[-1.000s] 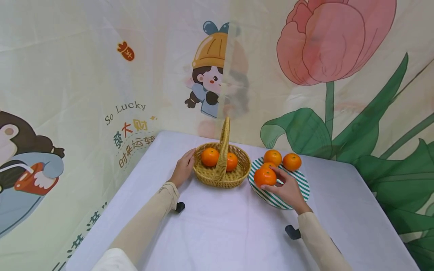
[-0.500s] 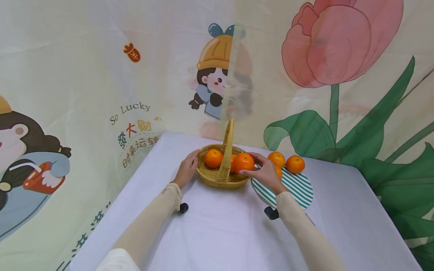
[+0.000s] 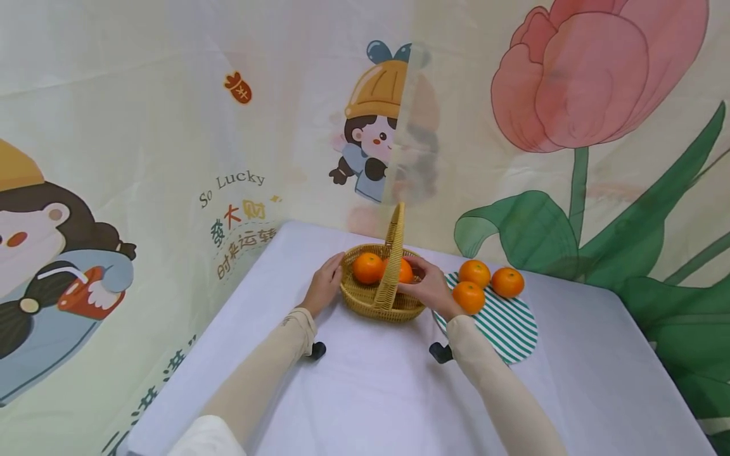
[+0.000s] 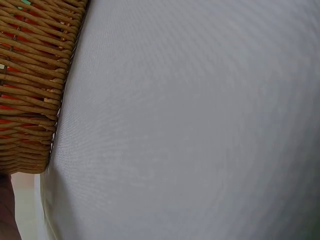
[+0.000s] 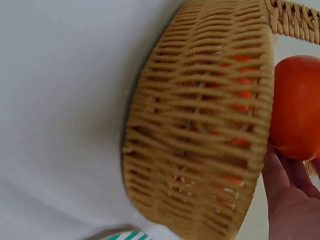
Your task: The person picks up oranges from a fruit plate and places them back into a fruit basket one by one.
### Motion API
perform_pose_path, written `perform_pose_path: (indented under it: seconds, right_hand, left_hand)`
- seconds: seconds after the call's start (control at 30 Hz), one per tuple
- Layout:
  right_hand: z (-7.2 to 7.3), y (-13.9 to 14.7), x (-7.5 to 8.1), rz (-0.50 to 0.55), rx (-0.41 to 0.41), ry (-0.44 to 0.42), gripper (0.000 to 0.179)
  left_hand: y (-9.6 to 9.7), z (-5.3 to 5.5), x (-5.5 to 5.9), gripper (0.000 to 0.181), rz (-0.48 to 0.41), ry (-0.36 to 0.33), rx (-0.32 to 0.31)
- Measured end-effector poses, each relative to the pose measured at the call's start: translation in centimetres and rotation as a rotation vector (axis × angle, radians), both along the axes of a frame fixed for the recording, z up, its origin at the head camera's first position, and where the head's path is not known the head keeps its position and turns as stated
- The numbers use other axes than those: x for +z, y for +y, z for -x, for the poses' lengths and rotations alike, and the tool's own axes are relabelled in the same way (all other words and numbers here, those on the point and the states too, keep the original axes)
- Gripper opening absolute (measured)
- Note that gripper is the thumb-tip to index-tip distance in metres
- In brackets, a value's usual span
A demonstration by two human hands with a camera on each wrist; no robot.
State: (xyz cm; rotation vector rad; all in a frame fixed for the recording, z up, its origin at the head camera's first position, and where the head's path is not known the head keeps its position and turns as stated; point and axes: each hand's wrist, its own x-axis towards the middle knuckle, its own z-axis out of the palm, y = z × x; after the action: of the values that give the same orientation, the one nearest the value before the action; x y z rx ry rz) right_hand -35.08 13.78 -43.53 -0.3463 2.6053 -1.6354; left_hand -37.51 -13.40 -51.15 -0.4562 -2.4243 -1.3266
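A woven wicker basket [image 3: 365,308] with a tall handle stands on the white table. My right hand [image 3: 430,288] reaches over its right rim and holds a mandarin orange [image 3: 406,272] between thumb and fingers. In the right wrist view this mandarin [image 5: 299,107] shows above the rim. Another mandarin [image 3: 368,268] lies in the basket's left half; more orange skin shows through the weave. My left hand [image 3: 325,285] rests against the basket's left side, its fingers fairly straight. Only a bit of that hand appears in the left wrist view, beside the wicker wall [image 4: 30,90].
To the basket's right lies a round green-and-white striped plate [image 3: 510,335]. It bears three mandarins: one at the back [image 3: 474,273], one at the right [image 3: 507,282] and one nearer [image 3: 469,297]. A printed cloth backdrop [image 3: 308,126] hangs behind the table.
My right hand has carried a mandarin left from the striped plate, over the rim and into the basket's opening. My left hand has stayed at the basket's side. The head view has shifted slightly.
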Motion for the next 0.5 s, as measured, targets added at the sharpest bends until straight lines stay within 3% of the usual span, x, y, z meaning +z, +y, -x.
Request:
perform_pose_path:
  seconds: [0.23, 0.5]
  right_hand:
    - [0.8, -1.9, 0.0, -0.003, 0.087, 0.044, 0.066]
    - [1.2, -3.1, -0.1, -0.149, 0.123, 0.072, 0.080]
  left_hand:
    - [0.1, 0.0, 0.1, 0.044, -0.003, -0.003, 0.007]
    - [0.0, -0.1, 0.0, 0.044, -0.013, 0.014, 0.009]
